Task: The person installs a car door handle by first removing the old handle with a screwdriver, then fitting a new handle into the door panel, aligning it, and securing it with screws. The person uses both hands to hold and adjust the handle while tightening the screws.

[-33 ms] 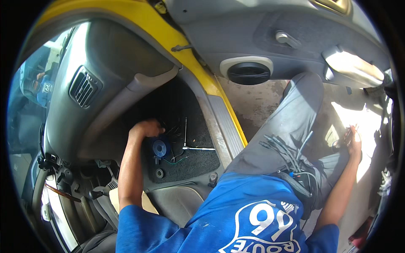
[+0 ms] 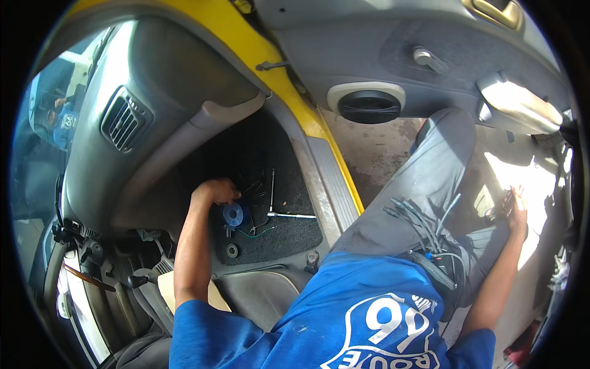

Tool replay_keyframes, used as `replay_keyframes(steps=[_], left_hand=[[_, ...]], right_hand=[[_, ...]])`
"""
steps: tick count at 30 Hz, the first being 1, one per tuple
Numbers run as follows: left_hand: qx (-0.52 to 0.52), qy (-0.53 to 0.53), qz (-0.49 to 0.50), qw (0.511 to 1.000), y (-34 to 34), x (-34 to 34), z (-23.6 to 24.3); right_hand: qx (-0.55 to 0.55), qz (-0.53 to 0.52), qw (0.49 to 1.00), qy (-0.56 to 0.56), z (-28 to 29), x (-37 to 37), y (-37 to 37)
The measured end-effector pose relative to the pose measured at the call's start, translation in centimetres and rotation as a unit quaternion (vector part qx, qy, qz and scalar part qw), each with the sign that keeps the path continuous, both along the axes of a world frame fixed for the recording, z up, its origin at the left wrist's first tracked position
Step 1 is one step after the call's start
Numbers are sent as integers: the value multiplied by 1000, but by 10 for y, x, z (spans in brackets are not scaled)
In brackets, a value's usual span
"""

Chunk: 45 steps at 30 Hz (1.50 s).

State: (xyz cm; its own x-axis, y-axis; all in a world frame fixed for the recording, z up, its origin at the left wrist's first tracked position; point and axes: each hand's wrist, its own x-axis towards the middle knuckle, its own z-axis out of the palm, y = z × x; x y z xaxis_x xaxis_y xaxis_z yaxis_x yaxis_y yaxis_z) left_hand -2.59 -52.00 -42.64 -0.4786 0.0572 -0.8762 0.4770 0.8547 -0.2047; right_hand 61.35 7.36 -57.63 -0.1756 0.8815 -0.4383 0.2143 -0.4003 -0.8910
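Note:
My left hand [image 2: 220, 190] is low in the dark footwell, its fingers curled down beside a blue spool [image 2: 233, 214]; whatever they hold, if anything, is hidden. Several thin metal pieces [image 2: 253, 189] lie just beyond the fingers. To the right of them, on the carpet, are a long-handled wrench [image 2: 292, 216] and a slim metal rod [image 2: 273, 184], meeting at a corner. A green wire [image 2: 261, 233] and a roll of tape [image 2: 232, 250] lie nearer to me. Out at the right, by my leg, my right hand [image 2: 517, 212] has its fingers closed around something dark and small.
The open grey door [image 2: 381, 49] with its round speaker [image 2: 369, 107] spans the upper right. A yellow door frame and a sill [image 2: 329, 175] edge the footwell. The dashboard [image 2: 178, 67] rises at the left. Several cables [image 2: 421, 224] stick up from a pouch at my waist.
The view has shifted slightly, so the car and door sit a little farther right. My left hand's fingers have moved slightly; my right hand stays by my leg.

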Motion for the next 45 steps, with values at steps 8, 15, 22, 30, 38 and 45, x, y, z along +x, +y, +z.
replay_keyframes(steps=[8,15,22,30,38,45], left_hand=[[285,253,22,924,-236,-85,-239],[274,201,74,938,-202,-87,-241],[238,186,81,950,-42,-85,-187],[258,242,40,934,1,-62,-288],[206,176,-126,954,50,4,-178],[576,-25,-140,805,132,134,-48]], right_hand=[[-3,44,998,-40,4,2,-6],[-3,-3,1000,-24,36,0,-43],[1,-12,1000,17,45,-18,-58],[4,-25,998,61,60,-33,-85],[53,-31,994,94,92,-64,-76],[388,119,896,-178,220,-137,-40]])
